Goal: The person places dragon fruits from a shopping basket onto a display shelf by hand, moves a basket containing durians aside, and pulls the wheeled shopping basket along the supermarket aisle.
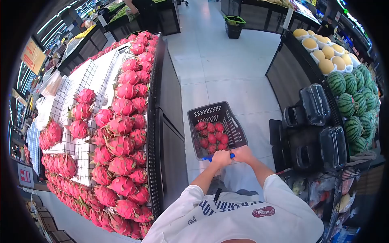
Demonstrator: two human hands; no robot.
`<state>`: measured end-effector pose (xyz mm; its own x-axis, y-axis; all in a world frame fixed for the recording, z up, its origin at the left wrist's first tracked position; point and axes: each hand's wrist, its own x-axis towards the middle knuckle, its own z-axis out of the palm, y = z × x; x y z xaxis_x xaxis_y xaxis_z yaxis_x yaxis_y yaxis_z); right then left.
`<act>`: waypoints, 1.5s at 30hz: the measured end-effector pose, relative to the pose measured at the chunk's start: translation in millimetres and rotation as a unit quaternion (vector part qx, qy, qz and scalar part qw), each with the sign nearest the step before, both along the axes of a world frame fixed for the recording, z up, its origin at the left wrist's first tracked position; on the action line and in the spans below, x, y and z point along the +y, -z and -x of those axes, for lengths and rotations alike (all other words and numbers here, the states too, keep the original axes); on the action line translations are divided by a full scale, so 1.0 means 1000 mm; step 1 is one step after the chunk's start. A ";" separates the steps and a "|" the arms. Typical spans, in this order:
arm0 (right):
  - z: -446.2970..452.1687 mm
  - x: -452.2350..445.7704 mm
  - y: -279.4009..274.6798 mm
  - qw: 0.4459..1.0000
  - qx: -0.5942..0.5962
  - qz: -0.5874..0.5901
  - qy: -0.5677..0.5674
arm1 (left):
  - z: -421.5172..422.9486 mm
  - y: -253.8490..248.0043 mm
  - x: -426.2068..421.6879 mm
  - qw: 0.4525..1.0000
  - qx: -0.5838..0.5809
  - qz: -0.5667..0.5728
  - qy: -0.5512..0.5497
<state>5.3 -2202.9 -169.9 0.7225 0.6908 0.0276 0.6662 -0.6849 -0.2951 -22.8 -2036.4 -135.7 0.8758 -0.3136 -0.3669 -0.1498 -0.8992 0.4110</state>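
My left hand [222,158] and my right hand [242,154] are side by side, both closed round the blue handle [232,155] at the near side of a dark shopping basket [236,128]. Perforated walls surround several red dragon fruits [211,138] lying at its bottom. Most of the handle is hidden under my fingers. To the left of the basket stands a display with rows of pink dragon fruits [121,145], apart from both hands.
White wire racks [83,150] lie among the fruit on the left display. On the right are watermelons [345,104], yellow melons [326,67] and clear-lidded black bins [315,104]. A green-rimmed black basket [234,28] stands on the tiled floor [227,75] ahead. A person [146,14] is at the far left.
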 end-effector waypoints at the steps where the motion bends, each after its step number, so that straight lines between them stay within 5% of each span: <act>1: -0.007 0.005 0.000 1.000 -0.003 0.001 0.006 | -0.009 0.003 0.005 1.000 0.001 0.004 0.002; 18: -0.171 0.065 0.020 0.993 -0.058 -0.102 0.027 | -0.175 -0.005 0.064 0.998 -0.048 -0.033 -0.002; 45: -0.446 0.117 0.004 0.997 0.000 -0.071 -0.039 | -0.433 -0.014 0.113 0.997 0.023 -0.055 -0.052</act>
